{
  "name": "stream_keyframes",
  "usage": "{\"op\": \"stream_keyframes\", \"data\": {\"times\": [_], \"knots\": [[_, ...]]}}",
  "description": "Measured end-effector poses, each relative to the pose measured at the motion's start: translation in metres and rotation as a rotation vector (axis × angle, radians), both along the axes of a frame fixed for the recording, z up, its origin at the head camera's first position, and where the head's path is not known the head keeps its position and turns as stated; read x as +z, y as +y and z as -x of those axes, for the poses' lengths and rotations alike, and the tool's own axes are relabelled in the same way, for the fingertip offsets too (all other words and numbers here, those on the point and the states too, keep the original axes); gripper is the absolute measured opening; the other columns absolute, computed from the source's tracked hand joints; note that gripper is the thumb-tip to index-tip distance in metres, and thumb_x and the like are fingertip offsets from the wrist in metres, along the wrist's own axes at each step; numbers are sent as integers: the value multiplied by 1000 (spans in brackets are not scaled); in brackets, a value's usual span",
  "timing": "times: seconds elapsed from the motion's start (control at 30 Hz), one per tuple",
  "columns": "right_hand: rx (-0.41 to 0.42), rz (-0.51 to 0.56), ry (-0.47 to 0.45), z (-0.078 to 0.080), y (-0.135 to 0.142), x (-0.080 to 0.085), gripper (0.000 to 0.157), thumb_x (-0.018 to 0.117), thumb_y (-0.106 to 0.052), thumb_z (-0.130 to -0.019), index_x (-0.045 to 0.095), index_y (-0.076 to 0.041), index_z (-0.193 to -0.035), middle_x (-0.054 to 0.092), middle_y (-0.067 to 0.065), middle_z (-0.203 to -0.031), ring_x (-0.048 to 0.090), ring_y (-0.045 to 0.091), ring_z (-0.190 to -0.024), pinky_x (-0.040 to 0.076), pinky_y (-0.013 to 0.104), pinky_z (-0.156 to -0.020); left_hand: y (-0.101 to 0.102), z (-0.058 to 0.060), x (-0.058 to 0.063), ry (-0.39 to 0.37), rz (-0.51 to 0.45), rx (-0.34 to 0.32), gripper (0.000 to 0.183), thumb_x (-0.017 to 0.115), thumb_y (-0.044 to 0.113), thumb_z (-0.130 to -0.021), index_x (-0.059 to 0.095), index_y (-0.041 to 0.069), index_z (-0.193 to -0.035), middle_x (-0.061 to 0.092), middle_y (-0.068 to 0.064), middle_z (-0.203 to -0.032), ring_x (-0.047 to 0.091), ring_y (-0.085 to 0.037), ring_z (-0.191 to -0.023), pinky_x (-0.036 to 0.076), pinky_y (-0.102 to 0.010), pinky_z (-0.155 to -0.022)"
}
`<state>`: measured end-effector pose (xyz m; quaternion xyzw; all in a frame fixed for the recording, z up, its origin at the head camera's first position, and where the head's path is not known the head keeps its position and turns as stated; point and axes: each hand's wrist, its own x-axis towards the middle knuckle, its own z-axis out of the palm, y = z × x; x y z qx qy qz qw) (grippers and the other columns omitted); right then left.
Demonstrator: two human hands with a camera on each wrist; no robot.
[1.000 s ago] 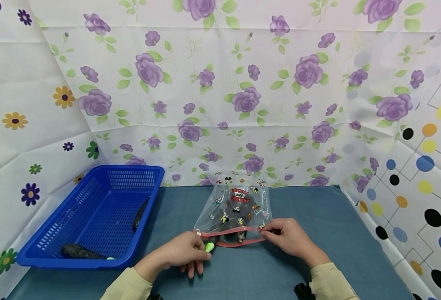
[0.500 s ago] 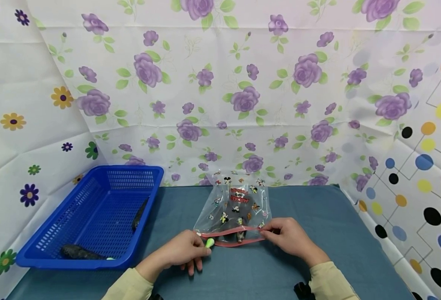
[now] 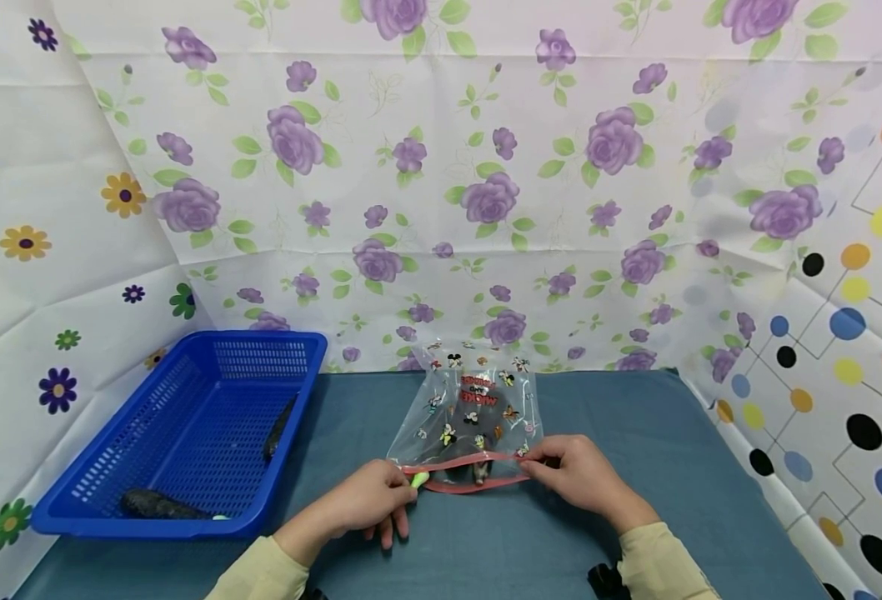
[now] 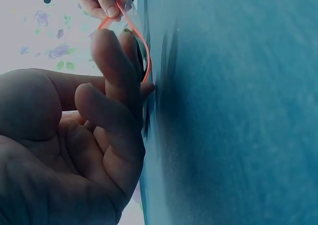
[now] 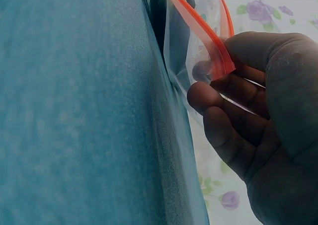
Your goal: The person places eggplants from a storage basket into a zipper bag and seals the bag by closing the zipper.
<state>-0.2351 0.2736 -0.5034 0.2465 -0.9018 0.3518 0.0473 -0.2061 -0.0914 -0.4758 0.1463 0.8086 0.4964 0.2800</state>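
Note:
A clear zip bag (image 3: 441, 425) with cartoon prints and a red zip edge lies mid-table, its mouth parted toward me. Dark contents show through the plastic, including a brownish end (image 3: 480, 472) at the mouth. My left hand (image 3: 362, 504) pinches the bag's left corner; its exact grip is hidden. By its thumb, a small light green tip (image 3: 419, 479) pokes out at the opening. At the opposite corner, my right hand (image 3: 579, 475) pinches the red edge between thumb and fingers, seen closely around the red strip (image 5: 218, 61) in the right wrist view.
To the left stands a blue perforated basket (image 3: 148, 527). Inside lie a dark elongated thing with a pale green end (image 3: 159, 504) and another dark elongated thing (image 3: 279, 429) against the right wall. A blue-green cloth (image 3: 636, 408) covers the table; patterned sheets surround it.
The light green tip has shifted slightly up toward the bag mouth and shows less beside my left thumb. My left hand moved a little with it; the right hand keeps its place.

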Motion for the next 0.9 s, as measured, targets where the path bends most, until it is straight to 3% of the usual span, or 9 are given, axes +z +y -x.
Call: {"op": "stream_keyframes", "data": {"times": [0.9], "knots": [[0, 1, -10, 1, 1, -1, 11, 73, -39, -95, 80, -30, -93, 66, -19, -77, 57, 8, -60, 48, 28, -53, 14, 2, -2, 257, 126, 95, 26, 67, 29, -100, 78, 15, -81, 69, 0, -58, 63, -17, -41, 39, -25, -33]]}}
